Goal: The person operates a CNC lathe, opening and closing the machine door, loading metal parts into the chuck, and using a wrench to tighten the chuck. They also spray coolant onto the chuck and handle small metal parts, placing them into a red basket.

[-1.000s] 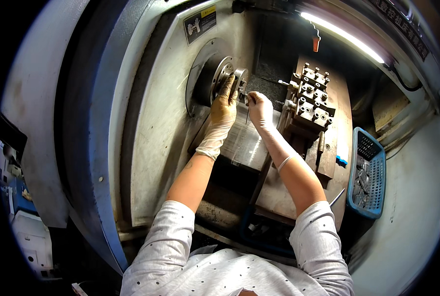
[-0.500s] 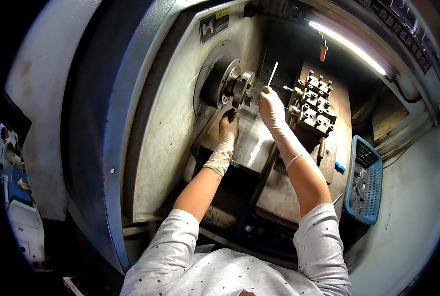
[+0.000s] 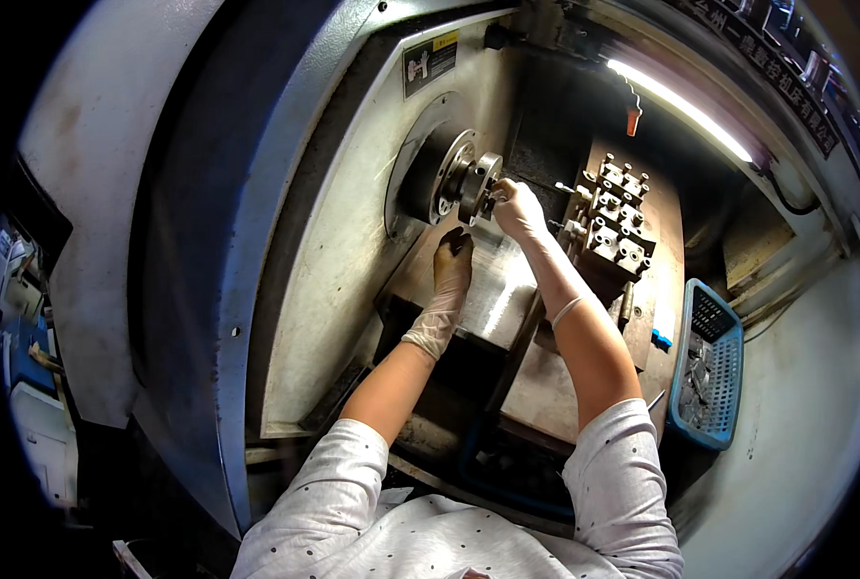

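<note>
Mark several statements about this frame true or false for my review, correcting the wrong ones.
1. Both the left hand and the right hand are gloved. True.
2. The blue basket is to the right of the tool block. True.
3. The right hand is inside the basket. False: it is at the front of the metal disc.
4. The lamp is off. False: the lamp is lit.
5. The left hand appears above the disc. False: it appears below it.
</note>
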Available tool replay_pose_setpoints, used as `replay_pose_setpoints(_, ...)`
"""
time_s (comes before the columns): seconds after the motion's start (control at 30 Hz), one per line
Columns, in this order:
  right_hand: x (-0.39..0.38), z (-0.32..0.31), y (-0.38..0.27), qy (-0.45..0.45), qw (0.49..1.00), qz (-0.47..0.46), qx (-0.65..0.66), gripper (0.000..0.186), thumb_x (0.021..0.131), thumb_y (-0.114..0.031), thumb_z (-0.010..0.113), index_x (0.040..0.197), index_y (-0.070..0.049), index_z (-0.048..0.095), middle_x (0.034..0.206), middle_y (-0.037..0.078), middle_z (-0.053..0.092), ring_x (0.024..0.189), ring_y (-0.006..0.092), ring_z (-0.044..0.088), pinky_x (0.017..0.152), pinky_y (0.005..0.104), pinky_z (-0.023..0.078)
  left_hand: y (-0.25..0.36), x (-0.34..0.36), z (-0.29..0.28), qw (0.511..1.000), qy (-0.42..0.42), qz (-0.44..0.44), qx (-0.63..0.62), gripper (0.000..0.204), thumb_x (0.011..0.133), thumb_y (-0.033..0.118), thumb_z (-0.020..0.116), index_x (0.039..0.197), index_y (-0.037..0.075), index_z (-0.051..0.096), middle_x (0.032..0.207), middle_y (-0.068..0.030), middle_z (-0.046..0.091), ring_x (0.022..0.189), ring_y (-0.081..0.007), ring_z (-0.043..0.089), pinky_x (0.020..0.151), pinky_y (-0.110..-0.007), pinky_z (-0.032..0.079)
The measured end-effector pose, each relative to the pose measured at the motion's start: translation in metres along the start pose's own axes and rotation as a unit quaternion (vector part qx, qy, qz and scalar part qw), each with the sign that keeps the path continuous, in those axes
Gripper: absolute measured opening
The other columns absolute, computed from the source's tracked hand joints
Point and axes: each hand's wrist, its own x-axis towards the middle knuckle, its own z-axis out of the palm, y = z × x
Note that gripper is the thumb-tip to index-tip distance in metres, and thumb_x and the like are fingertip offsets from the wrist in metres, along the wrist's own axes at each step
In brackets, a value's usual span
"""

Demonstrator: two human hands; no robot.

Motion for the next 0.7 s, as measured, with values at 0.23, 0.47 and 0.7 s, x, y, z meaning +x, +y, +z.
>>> replay_pose_setpoints(0.23,0.001,-0.013,-0.001,-0.031,0.999,-0.018,0.023,0.028,0.068,-0.01,0.045,0.091,-0.008,0.059,0.084,0.019,0.056,0.081,0.0315,0.054,0.073,0.0346,0.043,0.024,-0.007,-0.001,0.985,-0.128,-0.106,-0.039,0.043,0.079,0.027,0.053,0.11,-0.002,0.045,0.101,-0.009,0.052,0.089,-0.0171,0.05,0.079,-0.027,0.038)
replay_pose_setpoints(0.47,0.0,-0.008,-0.006,-0.027,0.996,0.022,0.083,0.03,0.065,-0.018,0.047,0.086,0.0,0.059,0.081,0.019,0.058,0.079,0.029,0.057,0.073,0.032,0.043,0.033,-0.007,0.017,0.935,-0.144,-0.168,-0.276,0.059,0.081,0.042,0.045,0.122,0.001,0.031,0.123,-0.0099,0.035,0.111,-0.0183,0.035,0.093,-0.03,0.026)
replay_pose_setpoints(0.7,0.006,-0.002,0.008,-0.033,0.993,0.025,0.111,0.029,0.066,-0.018,0.047,0.085,0.0,0.059,0.081,0.018,0.059,0.079,0.0292,0.056,0.073,0.0322,0.043,0.013,-0.008,0.033,0.919,-0.091,-0.14,-0.356,0.042,0.082,0.029,0.05,0.113,0.001,0.043,0.107,-0.0051,0.048,0.096,-0.0138,0.043,0.083,-0.025,0.032)
